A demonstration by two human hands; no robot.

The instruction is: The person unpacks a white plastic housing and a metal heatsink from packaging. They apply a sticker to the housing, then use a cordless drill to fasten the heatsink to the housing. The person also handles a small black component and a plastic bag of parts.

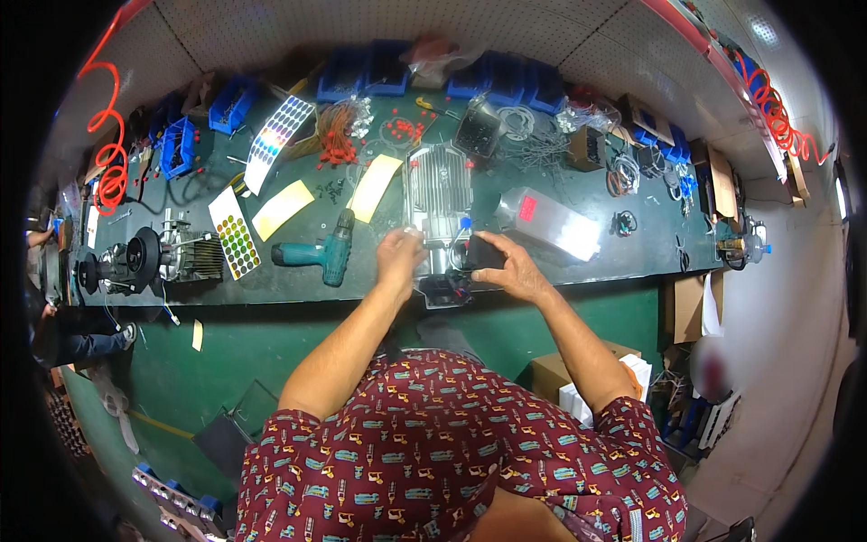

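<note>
A silver finned metal housing (440, 185) lies lengthwise on the workbench in front of me, with a blue part (465, 223) near its lower right. At its near end sit dark parts and wiring (444, 291). My right hand (517, 271) grips a black rectangular block (486, 253) beside the housing's lower right, thumb below and fingers above. By the lower left side of the housing, my left hand (398, 260) has its fingers curled and pinched together. Whatever is between those fingertips is too small to make out.
Left of the housing lie a teal cordless drill (316, 254), yellow sheets (375, 188) and a sticker sheet (235, 233). A clear plastic-wrapped package (553, 222) rests to the right. Blue bins (343, 74) line the back. Motor assemblies (185, 253) stand far left; cables (533, 135) lie behind.
</note>
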